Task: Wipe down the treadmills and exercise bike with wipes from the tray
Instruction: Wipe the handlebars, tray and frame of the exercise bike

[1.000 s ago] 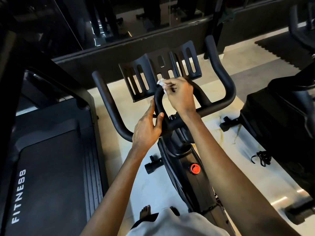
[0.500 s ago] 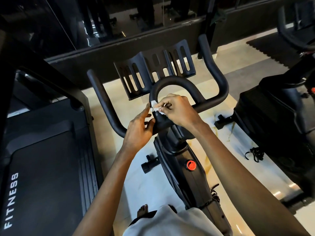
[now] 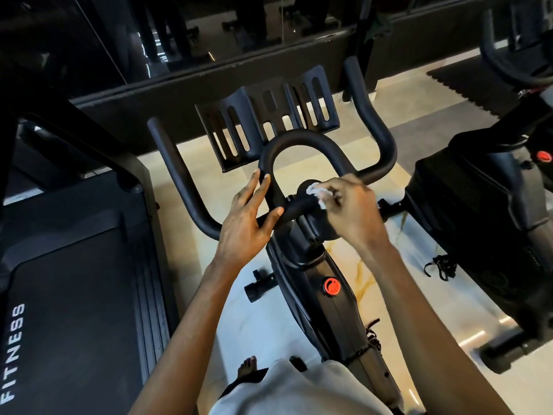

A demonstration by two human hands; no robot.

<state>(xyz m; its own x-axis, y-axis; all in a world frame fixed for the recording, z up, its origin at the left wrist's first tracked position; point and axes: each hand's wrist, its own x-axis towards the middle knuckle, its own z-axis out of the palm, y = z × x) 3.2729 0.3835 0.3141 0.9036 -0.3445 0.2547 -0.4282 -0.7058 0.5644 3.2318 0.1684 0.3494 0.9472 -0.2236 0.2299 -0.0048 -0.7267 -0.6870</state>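
A black exercise bike (image 3: 335, 313) stands in front of me, its handlebars (image 3: 299, 142) and slotted holder (image 3: 269, 115) at centre. My right hand (image 3: 356, 211) pinches a crumpled white wipe (image 3: 317, 193) against the round top of the handlebar stem, just right of the centre loop. My left hand (image 3: 248, 217) rests on the left side of the loop, thumb hooked under the crossbar and fingers nearly straight along it. A black treadmill (image 3: 74, 289) marked FITNESS lies at the left. No tray is in view.
A second black bike (image 3: 493, 205) stands close on the right, with a black strap (image 3: 443, 266) on the marble floor between the bikes. A dark mirrored wall (image 3: 209, 55) runs across the back. A red knob (image 3: 331, 286) sits on the bike frame. My bare foot (image 3: 248, 369) is below.
My right hand has carried the wipe down from the top of the centre loop, along its left side, to the stem top on the right. My left hand stayed on the loop's left side.
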